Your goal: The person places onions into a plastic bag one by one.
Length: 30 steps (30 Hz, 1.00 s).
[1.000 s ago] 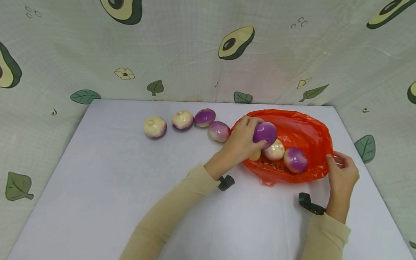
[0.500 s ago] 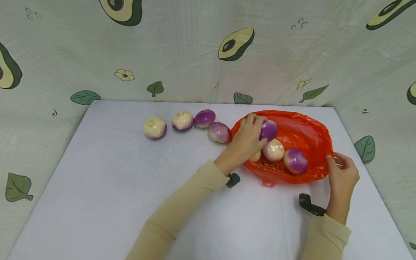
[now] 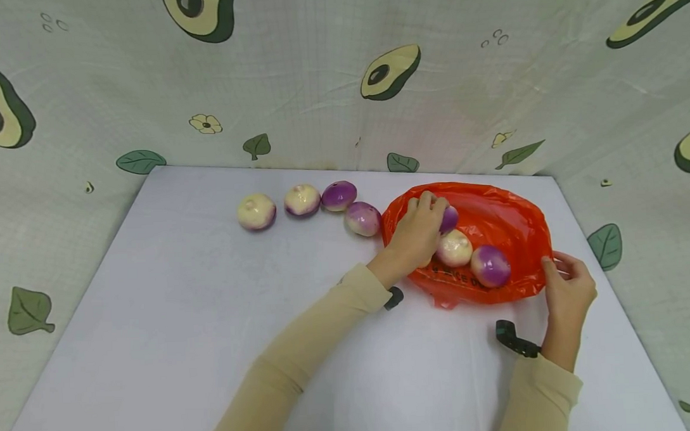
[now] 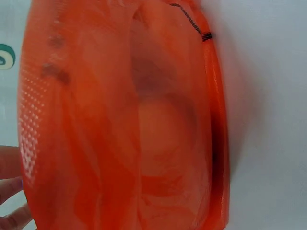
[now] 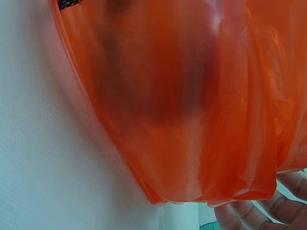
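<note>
A red plastic bag [image 3: 513, 216] lies with its mouth spread wide on the right part of the table. My left hand [image 3: 416, 229] reaches in over its left rim and holds a purple turnip [image 3: 450, 219], whose left side the fingers hide. Inside the bag rest a pale turnip [image 3: 454, 248] and a purple-and-white turnip [image 3: 491, 266]. My right hand [image 3: 570, 285] pinches the bag's right rim between thumb and fingers. Both wrist views are mostly filled by the bag's translucent side; some left fingers [image 4: 12, 215] and right fingers [image 5: 283, 208] show at its edge.
Several more turnips sit left of the bag: a pale one [image 3: 257, 211], a pale-topped one [image 3: 302, 200], a dark purple one [image 3: 339, 195] and a pinkish one [image 3: 363, 218] close to the rim. Behind the white table [image 3: 211, 309] hangs an avocado-print cloth [image 3: 306, 83].
My left hand has moved right and slightly farther into the bag, carrying the purple turnip down beside the pale one. The right hand keeps its place on the rim.
</note>
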Motion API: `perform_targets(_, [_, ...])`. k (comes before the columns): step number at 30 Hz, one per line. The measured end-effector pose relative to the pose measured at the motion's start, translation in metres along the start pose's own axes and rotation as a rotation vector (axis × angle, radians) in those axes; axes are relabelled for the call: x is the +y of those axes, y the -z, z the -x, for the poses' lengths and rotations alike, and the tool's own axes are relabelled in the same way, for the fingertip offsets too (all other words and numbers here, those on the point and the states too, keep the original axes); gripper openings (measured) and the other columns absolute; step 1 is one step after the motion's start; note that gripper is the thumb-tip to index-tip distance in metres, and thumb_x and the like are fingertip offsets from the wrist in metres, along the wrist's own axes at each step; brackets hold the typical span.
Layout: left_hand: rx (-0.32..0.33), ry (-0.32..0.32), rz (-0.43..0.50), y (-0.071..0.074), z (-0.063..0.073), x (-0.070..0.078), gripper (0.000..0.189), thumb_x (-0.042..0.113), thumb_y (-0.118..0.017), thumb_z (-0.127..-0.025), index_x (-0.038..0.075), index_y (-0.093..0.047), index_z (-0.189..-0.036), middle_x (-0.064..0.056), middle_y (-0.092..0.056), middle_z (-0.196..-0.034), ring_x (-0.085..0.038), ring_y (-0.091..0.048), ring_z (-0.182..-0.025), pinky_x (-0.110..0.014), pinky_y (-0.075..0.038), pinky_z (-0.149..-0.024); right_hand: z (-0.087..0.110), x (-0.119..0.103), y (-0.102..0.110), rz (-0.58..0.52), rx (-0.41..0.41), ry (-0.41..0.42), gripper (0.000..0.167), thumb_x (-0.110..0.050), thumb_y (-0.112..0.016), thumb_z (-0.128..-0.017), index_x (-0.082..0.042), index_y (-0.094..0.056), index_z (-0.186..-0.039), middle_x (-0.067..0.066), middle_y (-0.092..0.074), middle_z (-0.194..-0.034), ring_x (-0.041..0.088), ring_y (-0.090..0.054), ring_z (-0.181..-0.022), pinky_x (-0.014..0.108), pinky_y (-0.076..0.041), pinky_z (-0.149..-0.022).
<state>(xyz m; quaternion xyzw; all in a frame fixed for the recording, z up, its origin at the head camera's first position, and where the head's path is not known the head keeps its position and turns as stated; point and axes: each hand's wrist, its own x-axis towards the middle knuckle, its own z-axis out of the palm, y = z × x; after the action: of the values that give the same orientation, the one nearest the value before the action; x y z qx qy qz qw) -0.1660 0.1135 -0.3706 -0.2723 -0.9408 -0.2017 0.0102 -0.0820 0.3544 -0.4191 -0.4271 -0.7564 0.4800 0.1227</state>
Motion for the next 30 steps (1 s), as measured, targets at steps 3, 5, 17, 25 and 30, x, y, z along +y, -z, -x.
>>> perform_targets(3, [-0.008, 0.005, -0.01, -0.003, -0.001, 0.0, 0.034, 0.017, -0.054, -0.093, 0.015, -0.044, -0.125, -0.005, -0.042, -0.123, -0.018, -0.044, -0.105, -0.022, -0.052, -0.08, 0.0, -0.002, 0.0, -0.001, 0.005, -0.009, 0.045, -0.041, -0.055, -0.09, -0.025, -0.052, -0.131, -0.013, -0.052, -0.107, -0.004, -0.044, -0.085, 0.022, -0.043, -0.099])
perform_targets(5, [-0.021, 0.01, -0.013, -0.004, -0.001, 0.001, 0.032, 0.017, -0.051, -0.094, 0.015, -0.045, -0.126, -0.005, -0.043, -0.123, -0.018, -0.044, -0.107, -0.024, -0.053, -0.08, 0.0, -0.002, 0.0, -0.009, 0.005, -0.013, 0.044, -0.04, -0.056, -0.09, -0.025, -0.053, -0.131, -0.016, -0.051, -0.103, -0.004, -0.044, -0.084, 0.02, -0.043, -0.098])
perform_targets(17, [-0.038, 0.017, -0.033, -0.003, 0.003, 0.001, 0.037, 0.02, -0.052, -0.094, 0.015, -0.046, -0.129, -0.002, -0.047, -0.128, -0.016, -0.045, -0.116, -0.024, -0.049, -0.092, -0.001, -0.002, 0.0, -0.013, 0.007, -0.001, 0.044, -0.039, -0.056, -0.09, -0.024, -0.053, -0.131, -0.016, -0.051, -0.102, -0.004, -0.044, -0.084, 0.019, -0.044, -0.096])
perform_targets(25, [0.012, -0.042, 0.044, 0.009, 0.01, -0.003, 0.033, 0.021, -0.052, -0.093, 0.014, -0.051, -0.125, 0.0, -0.05, -0.133, -0.015, -0.043, -0.126, -0.024, -0.039, -0.104, 0.0, -0.002, 0.0, -0.013, -0.001, -0.009, 0.045, -0.04, -0.056, -0.09, -0.024, -0.052, -0.132, -0.015, -0.051, -0.102, -0.004, -0.044, -0.084, 0.019, -0.044, -0.096])
perform_targets(30, [0.072, -0.075, 0.127, 0.017, 0.019, -0.01, 0.03, 0.021, -0.052, -0.094, 0.014, -0.052, -0.123, 0.001, -0.052, -0.131, -0.015, -0.046, -0.122, -0.024, -0.037, -0.106, -0.001, -0.002, -0.001, -0.004, -0.011, -0.008, 0.046, -0.041, -0.055, -0.09, -0.024, -0.051, -0.132, -0.011, -0.052, -0.107, -0.002, -0.045, -0.086, 0.018, -0.045, -0.094])
